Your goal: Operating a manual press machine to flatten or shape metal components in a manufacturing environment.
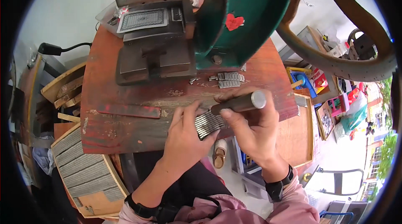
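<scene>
My left hand is closed around a bundle of shiny metal link strips, which look like watch band pieces lined up side by side. A dark metal cylinder with a bright flat end is gripped in my right hand. Its lower end sits right by the top edge of the bundle; whether they touch I cannot tell. Just beyond my hands, several loose link strips lie on the worn red wooden table. A flat red bar rests to the left of my left hand.
A green press frame with a big rusty handwheel rises at the back. On its steel block lies a patterned card. Lower left stands a wooden tray with rows of grey strips; another wooden tray is at right.
</scene>
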The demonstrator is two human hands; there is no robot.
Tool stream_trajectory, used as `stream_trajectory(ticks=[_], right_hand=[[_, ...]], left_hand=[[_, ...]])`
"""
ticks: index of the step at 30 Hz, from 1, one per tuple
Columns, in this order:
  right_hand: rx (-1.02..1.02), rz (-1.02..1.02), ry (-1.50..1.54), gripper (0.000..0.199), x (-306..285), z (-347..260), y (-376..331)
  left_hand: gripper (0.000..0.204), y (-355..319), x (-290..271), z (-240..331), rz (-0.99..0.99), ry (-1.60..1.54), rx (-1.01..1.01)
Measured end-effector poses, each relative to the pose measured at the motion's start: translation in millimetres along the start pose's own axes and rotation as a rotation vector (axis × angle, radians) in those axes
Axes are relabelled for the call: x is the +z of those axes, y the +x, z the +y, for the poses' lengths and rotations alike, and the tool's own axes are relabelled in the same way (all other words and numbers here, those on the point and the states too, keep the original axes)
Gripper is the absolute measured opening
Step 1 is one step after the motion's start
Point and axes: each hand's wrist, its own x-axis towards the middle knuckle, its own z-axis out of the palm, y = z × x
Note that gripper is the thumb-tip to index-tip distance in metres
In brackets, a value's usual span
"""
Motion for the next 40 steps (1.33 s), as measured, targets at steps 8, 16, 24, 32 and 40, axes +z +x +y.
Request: stream_trajectory(ticks=[8, 16, 24, 32, 40], right_hand=[[-0.077, -0.014, -0.204, 0.034, 14, 1, 5], [-0.092, -0.032, -0.301, 0.036, 12, 4, 0], [-0.087, 0.003, -0.273, 0.031, 14, -1, 3], [-0.141, 0.0, -0.27, 0.032, 13, 1, -6], [-0.094, -0.04, -0.3, 0.034, 12, 8, -5]], left_hand=[[0.057, 0, -2, -3, 0.086, 0.024, 0.076], [0.055, 2, -4, -4, 0.089, 0.029, 0.135], [0.051, 0, -6, -1, 0.044, 0.034, 0.092], [0.05, 0, -5, -4, 0.101, 0.036, 0.149], [0.051, -1, -4, -4, 0.048, 0.042, 0.13]])
